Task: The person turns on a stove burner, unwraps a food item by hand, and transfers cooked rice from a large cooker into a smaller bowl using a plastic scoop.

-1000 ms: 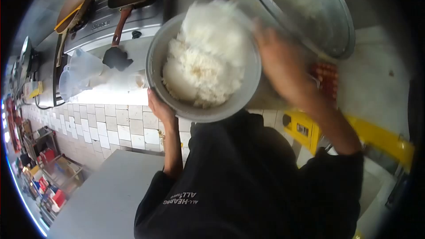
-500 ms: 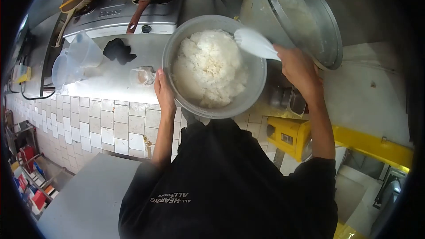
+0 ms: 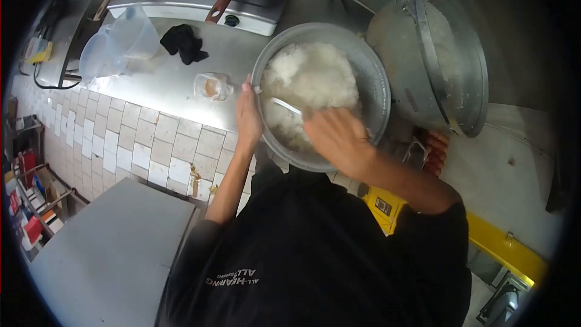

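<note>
A round grey metal pot [image 3: 376,66] full of white cooked rice [image 3: 318,75] is in front of my body. My left hand [image 3: 247,115] grips the pot's near-left side, thumb up at the rim. Closed around a white rice paddle [image 3: 287,106], my right hand [image 3: 339,136] is over the near part of the pot. The paddle's blade is low against the rice near the left inner wall, and its handle is mostly hidden by my fingers.
A larger metal pot [image 3: 399,54] with rice stands tilted at the right. On the steel counter [image 3: 157,75] are clear plastic jugs [image 3: 133,33], a black cloth [image 3: 183,43] and a small plastic bag [image 3: 213,86]. Behind is a stove [image 3: 181,0] with a brown-handled pan [image 3: 227,0].
My right hand has brought the paddle from the pot's far right rim down into the rice at the near left. The rice heap looks flatter on that side. The view has shifted left.
</note>
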The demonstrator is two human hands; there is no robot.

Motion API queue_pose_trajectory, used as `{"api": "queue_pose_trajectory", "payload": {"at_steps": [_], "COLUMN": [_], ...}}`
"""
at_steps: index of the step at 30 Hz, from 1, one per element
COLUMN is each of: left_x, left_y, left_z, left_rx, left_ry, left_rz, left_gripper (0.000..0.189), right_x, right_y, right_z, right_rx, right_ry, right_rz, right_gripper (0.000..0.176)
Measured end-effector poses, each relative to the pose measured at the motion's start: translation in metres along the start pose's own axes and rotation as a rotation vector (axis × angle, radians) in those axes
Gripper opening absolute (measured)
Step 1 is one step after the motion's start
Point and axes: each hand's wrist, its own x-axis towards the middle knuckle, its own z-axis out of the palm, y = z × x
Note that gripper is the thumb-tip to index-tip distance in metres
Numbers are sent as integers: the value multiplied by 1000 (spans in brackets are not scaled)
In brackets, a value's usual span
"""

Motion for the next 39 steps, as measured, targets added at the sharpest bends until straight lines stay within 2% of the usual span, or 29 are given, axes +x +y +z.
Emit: {"api": "queue_pose_trajectory", "payload": {"at_steps": [1, 3, 5, 6, 8, 9, 11, 12, 13, 15, 16, 18, 19, 21, 22, 24, 25, 27, 28, 30, 31, 33, 34, 36, 37, 38, 39], "left_x": [0, 3, 2, 2, 2, 2, -1, -1, -2, 1, -1, 0, 0, -2, -3, -5, -5, -5, -5, 9, 9, -4, -3, -2, -1, -3, -10], "left_y": [-5, -8, 0, 3, -1, -3, 11, 16, 13, 6, 6, 7, 7, 8, 10, 16, 16, 14, 0, -30, -24, -15, -11, -6, -6, 3, 11], "left_z": [-3, -3, -2, -2, -2, -2, 1, 3, 2, 1, 1, 2, 2, 1, 1, 4, 5, 6, 2, -7, -3, -1, 1, 1, 2, 2, 8], "left_rx": [8, 36, 31, 28, 80, 135, 95, 51, 47, 41, 43, 43, 44, 50, 51, 89, 89, 42, 45, 16, 0, 385, 373, 219, 232, 235, 235], "left_ry": [2, -24, -34, -53, -34, -24, -42, -43, -53, -41, -43, -14, -14, -27, -25, 15, 18, 32, 11, -32, -66, 171, 142, 151, 168, 73, 70], "left_rz": [-4, -68, -32, 5, 3, 6, 34, 64, 59, 97, 96, 122, 123, 95, 95, 62, 63, 63, 75, 85, 118, 16, 49, -21, 12, 68, 87], "left_gripper": [56, 53, 52, 52, 50, 49, 48, 47, 47, 46, 46, 48, 48, 48, 48, 48, 48, 48, 48, 49, 49, 57, 57, 60, 59, 50, 50], "right_x": [-10, -26, -8, -4, -7, -12, -19, -20, -20, -19, -34, -66, -67, -68, -68, -67, -66, -70, -78, -95, -96, -99, -109, -137, -156, -173, -184], "right_y": [4, 32, 43, 46, 51, 59, 79, 78, 72, 62, 59, 51, 48, 44, 46, 54, 60, 70, 75, 95, 107, 125, 137, 166, 189, 215, 237], "right_z": [-11, -29, -75, -93, -114, -107, -77, -62, -55, -45, -30, 1, 5, 8, 0, -30, -42, -59, -57, -56, -74, -133, -154, -183, -186, -187, -195], "right_rx": [-54, 2, 88, 84, 5, 7, -129, -106, -108, 111, 114, 151, 152, 1, 2, -84, -85, -92, -90, -107, -134, 76, 55, 122, -35, -189, -291], "right_ry": [142, 10, -602, -599, -447, -449, -252, -233, -240, -642, -642, -268, -267, -399, -398, -291, -289, -457, -446, -324, -304, -192, -171, -58, 26, 109, 81], "right_rz": [-52, -117, 245, 241, 479, 490, 397, 371, 381, 389, 390, -25, -25, 70, 68, 231, 229, 344, 366, 173, 210, 171, 205, 270, 319, 362, 452], "right_gripper": [1, 5, 12, 12, 16, 16, 16, 16, 16, 32, 32, 37, 37, 23, 23, 29, 29, 35, 35, 33, 33, 24, 24, 23, 22, 21, 22]}}
